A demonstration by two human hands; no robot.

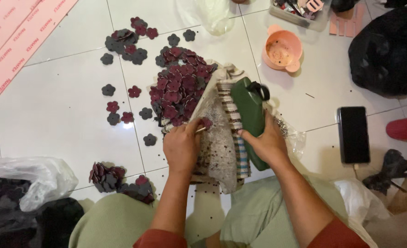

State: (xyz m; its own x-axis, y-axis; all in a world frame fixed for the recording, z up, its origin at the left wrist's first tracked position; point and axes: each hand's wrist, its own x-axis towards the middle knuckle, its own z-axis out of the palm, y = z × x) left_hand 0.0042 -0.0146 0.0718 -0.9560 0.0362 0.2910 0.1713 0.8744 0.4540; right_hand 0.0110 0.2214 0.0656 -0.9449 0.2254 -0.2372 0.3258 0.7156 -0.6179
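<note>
My left hand (181,144) pinches a dark red flower-shaped cutout (206,122) together with a thin metal tool, over a white plastic-covered pad (219,151) speckled with small dark punched bits. My right hand (268,143) grips a dark green plastic jerrycan (249,110) lying on its side beside a striped cloth (233,115). A heap of dark red and grey flower cutouts (180,87) rests just beyond my left hand.
More flower cutouts (125,43) lie scattered on the white tiled floor (56,105), with a small pile (107,177) near my knee. A pink bowl (282,49), a black phone (353,134), black bags (389,50), a white plastic bag (33,177) and pink sheets (15,36) surround me.
</note>
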